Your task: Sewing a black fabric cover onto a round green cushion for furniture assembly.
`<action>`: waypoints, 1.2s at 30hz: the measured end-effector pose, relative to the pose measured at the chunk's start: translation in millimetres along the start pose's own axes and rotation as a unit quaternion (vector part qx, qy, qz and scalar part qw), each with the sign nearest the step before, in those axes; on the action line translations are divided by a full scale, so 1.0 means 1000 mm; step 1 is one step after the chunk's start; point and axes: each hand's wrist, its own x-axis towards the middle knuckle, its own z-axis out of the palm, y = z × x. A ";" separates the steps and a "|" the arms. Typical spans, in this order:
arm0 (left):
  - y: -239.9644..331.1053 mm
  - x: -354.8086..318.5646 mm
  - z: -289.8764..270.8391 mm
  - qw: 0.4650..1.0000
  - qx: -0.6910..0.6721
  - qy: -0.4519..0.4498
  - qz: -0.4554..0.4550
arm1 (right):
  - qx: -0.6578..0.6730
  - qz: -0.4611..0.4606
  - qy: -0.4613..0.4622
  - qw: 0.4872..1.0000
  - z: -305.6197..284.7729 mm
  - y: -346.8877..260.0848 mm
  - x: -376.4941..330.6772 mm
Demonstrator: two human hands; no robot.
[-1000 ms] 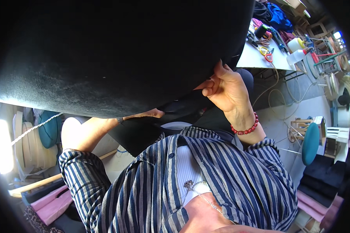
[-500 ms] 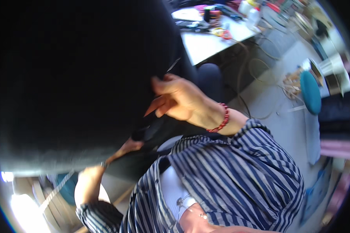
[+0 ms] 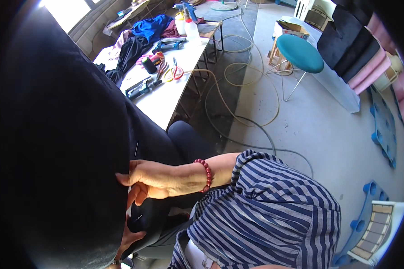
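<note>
Left grip (image 3: 130,238) partly hidden behind the large black piece (image 3: 72,148), fingertips seemingly included, its wrist (image 3: 117,258) cut off below.

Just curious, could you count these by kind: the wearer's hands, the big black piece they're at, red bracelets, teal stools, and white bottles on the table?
Hands: 2 (left hand, right hand)
Black piece: 1
Red bracelet: 1
Teal stool: 1
White bottles: 2
Total: 7

Both hands (image 3: 150,180) at the edge of a large black piece (image 3: 72,148), scissors (image 3: 178,73) on a white table (image 3: 152,110) beyond
</note>
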 end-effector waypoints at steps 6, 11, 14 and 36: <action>-0.013 0.010 -0.013 0.995 -0.006 0.045 0.092 | 0.015 -0.019 0.007 1.000 0.014 -0.006 0.000; -0.025 0.012 -0.019 0.989 0.083 0.025 0.119 | -0.011 -0.015 0.016 1.000 0.012 0.007 0.020; -0.051 -0.003 -0.014 0.995 0.029 0.033 0.091 | -0.028 -0.014 -0.007 0.999 0.007 0.011 0.037; -0.015 -0.010 0.020 0.537 -0.689 0.232 0.427 | -0.067 -0.036 -0.122 0.990 -0.001 0.001 0.035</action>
